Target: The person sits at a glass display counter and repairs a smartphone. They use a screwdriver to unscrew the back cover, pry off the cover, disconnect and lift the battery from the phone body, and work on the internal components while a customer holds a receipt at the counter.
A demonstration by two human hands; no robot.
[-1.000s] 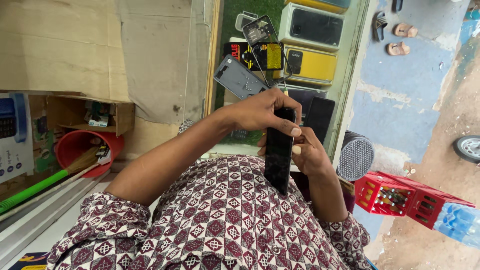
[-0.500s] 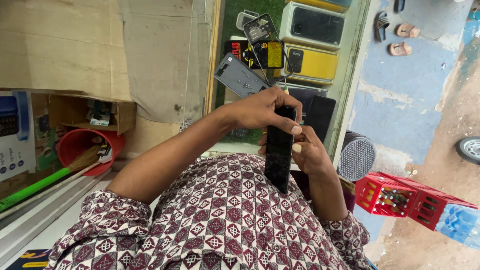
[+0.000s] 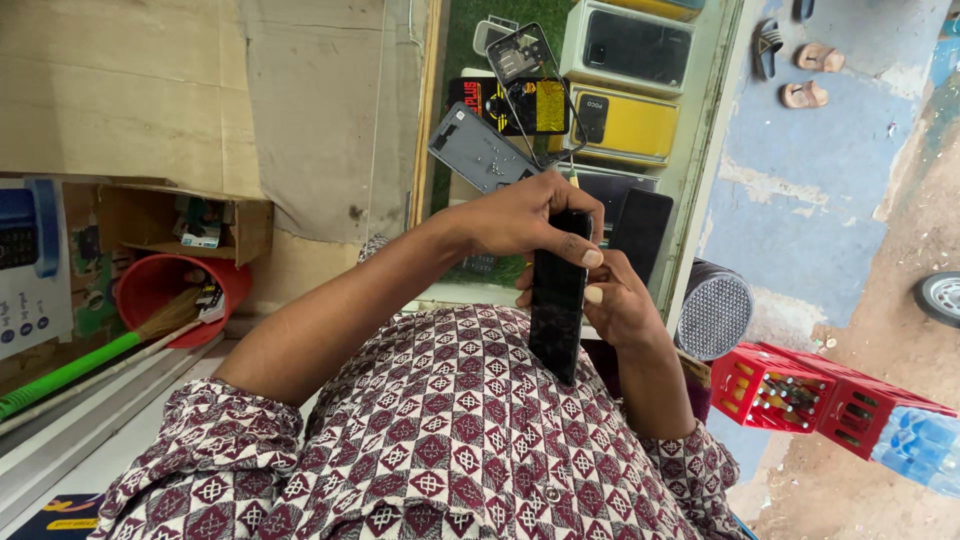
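A black smartphone (image 3: 557, 300) with a dark screen stands upright in front of my chest, above my maroon patterned shirt (image 3: 440, 440). My left hand (image 3: 525, 215) grips its top end, thumb on the right edge. Behind the phone's middle, my right hand (image 3: 612, 300) holds it, fingertips showing at the right edge. Just beyond my left hand, a grey phone back panel (image 3: 482, 150) lies on the green counter surface (image 3: 462, 50).
On the counter sit a yellow box (image 3: 630, 125), a white box (image 3: 630, 45), a clear phone frame (image 3: 520, 55) and a black phone (image 3: 640, 230). A round mesh speaker (image 3: 715, 310) and red bottle crate (image 3: 790, 395) are at right. A red bucket (image 3: 165, 290) and green-handled broom (image 3: 70, 370) are at left.
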